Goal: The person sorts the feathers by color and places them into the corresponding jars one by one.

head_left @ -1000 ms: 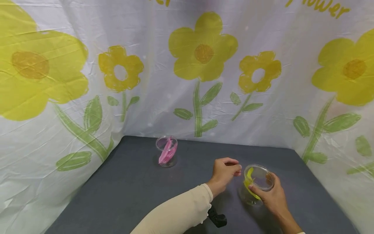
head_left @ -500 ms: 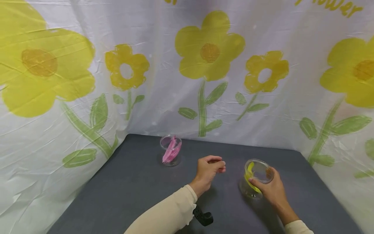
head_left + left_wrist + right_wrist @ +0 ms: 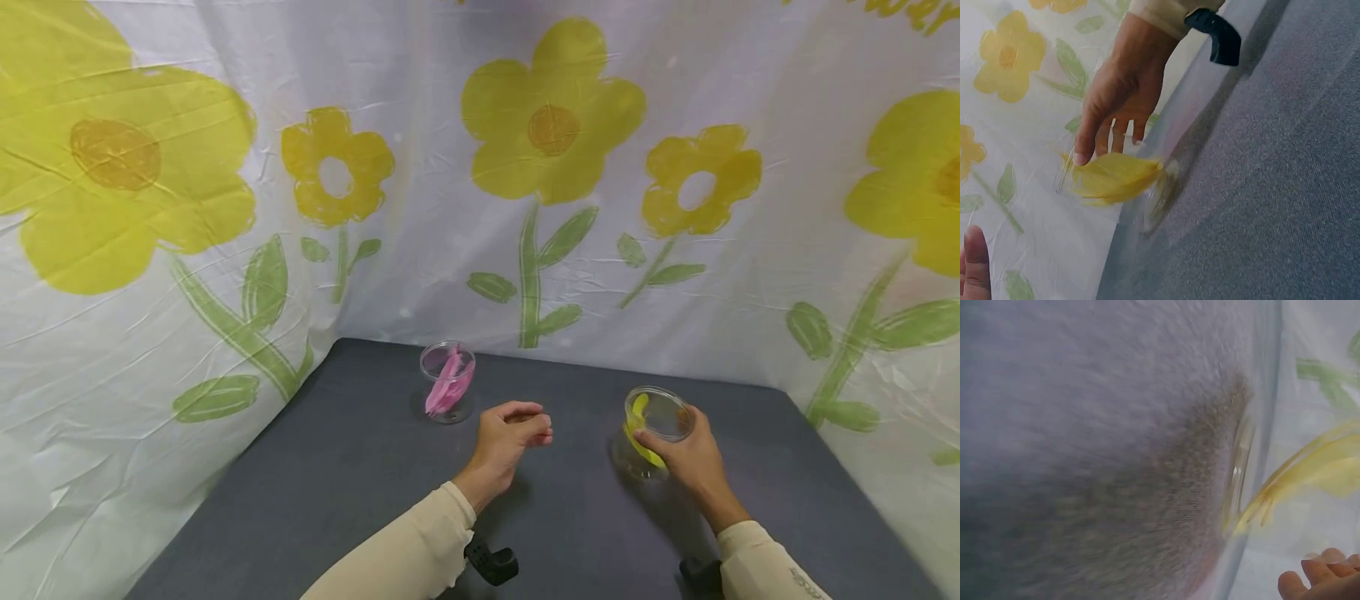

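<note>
My right hand (image 3: 693,458) grips a clear plastic cup (image 3: 654,389) by its side, thumb toward the left, fingers round the far right wall. Inside the cup lie yellow feathers (image 3: 643,446), which spread between rim and base in the left wrist view. The cup's base is close over the dark table, slightly tilted. My left hand (image 3: 504,442) hovers to the left of the cup, fingers loosely curled with nothing in them. Behind it stands a second clear cup (image 3: 452,417) holding pink feathers (image 3: 450,383). The right wrist view shows the gripped cup and yellow feathers (image 3: 1316,469) very near.
A dark grey table (image 3: 322,483) reaches back to a white cloth (image 3: 405,283) printed with yellow flowers, which hangs behind and on both sides. Black wrist mounts (image 3: 491,560) hang under both cuffs.
My left hand has moved left, away from the yellow-feather cup. My right hand has carried that cup slightly toward the back. The head view has shifted a little.
</note>
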